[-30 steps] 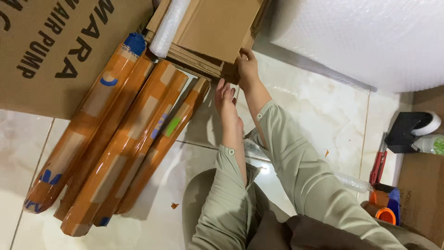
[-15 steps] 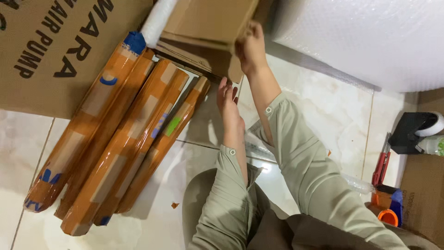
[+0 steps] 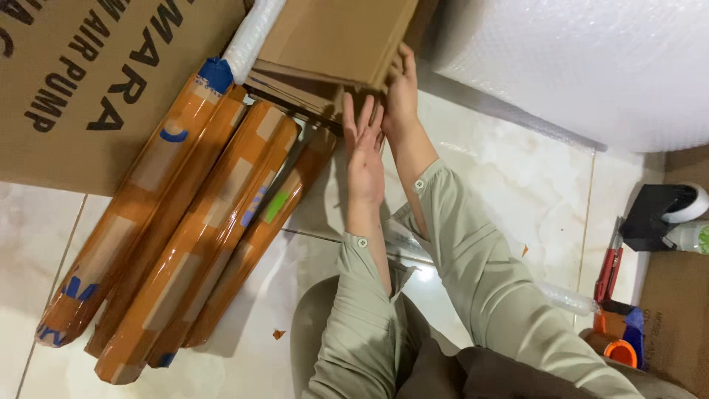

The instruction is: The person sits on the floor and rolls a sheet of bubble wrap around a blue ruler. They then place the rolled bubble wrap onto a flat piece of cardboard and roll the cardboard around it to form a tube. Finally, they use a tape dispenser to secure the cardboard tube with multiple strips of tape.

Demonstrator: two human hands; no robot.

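A stack of flat brown cardboard pieces [image 3: 332,37] lies on the floor at the top of the view. My right hand [image 3: 402,89] grips the near corner of the upper pieces, which are raised off the lower ones [image 3: 292,89]. Just below it, my left hand [image 3: 365,151] is flat with its fingers stretched out, the fingertips at the edge of the lower pieces. Both arms wear pale green sleeves.
Several long parcels wrapped in orange tape [image 3: 199,222] lie side by side on the white tiles, left of my hands. Behind them stand a big printed carton [image 3: 74,89] and a white wrapped tube [image 3: 251,33]. A bubble wrap roll [image 3: 591,59], black tape dispenser [image 3: 653,214], red cutter [image 3: 609,270] and orange tape roll [image 3: 617,349] lie right.
My right hand has moved farther away along the corner of the cardboard, raising the upper pieces. My left hand has stretched its fingers up to the stack's edge.
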